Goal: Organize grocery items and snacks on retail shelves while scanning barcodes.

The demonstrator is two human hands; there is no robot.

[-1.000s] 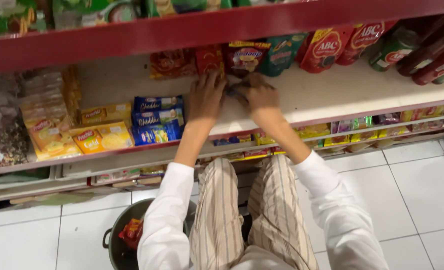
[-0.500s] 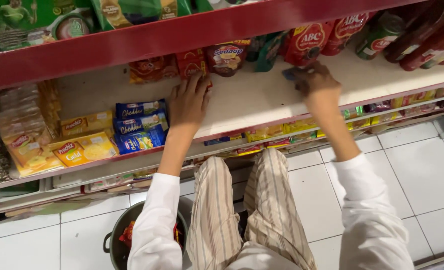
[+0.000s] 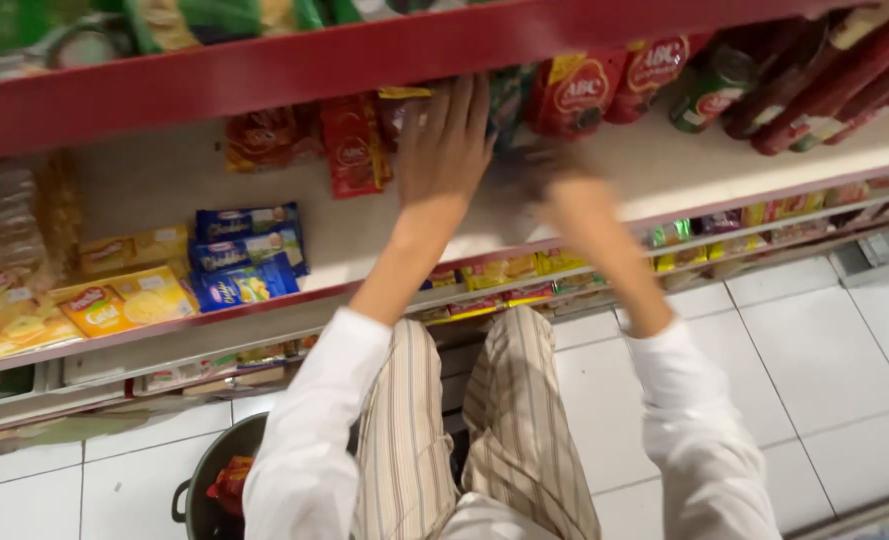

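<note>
My left hand (image 3: pixel 446 140) reaches deep into the middle shelf (image 3: pixel 295 225), fingers spread flat against a pouch (image 3: pixel 402 108) standing at the back. Red snack pouches (image 3: pixel 351 147) stand just left of it. My right hand (image 3: pixel 557 180) is blurred in motion just right of the left hand, above the shelf's front edge. A dark blurred shape lies by its fingers, and I cannot tell whether it holds anything. Red sauce pouches (image 3: pixel 577 95) hang right above and behind the right hand.
Blue boxes (image 3: pixel 246 255) and yellow boxes (image 3: pixel 125 302) lie on the shelf's left part. Dark bottles (image 3: pixel 827 70) and a green can (image 3: pixel 710 92) stand at the right. A red upper shelf edge (image 3: pixel 365 55) overhangs. A black pot (image 3: pixel 203 495) with red packets sits on the white tiled floor.
My right hand has swung left from the far-right pouches toward my left hand. My left hand has moved up and farther into the shelf, onto the back pouch.
</note>
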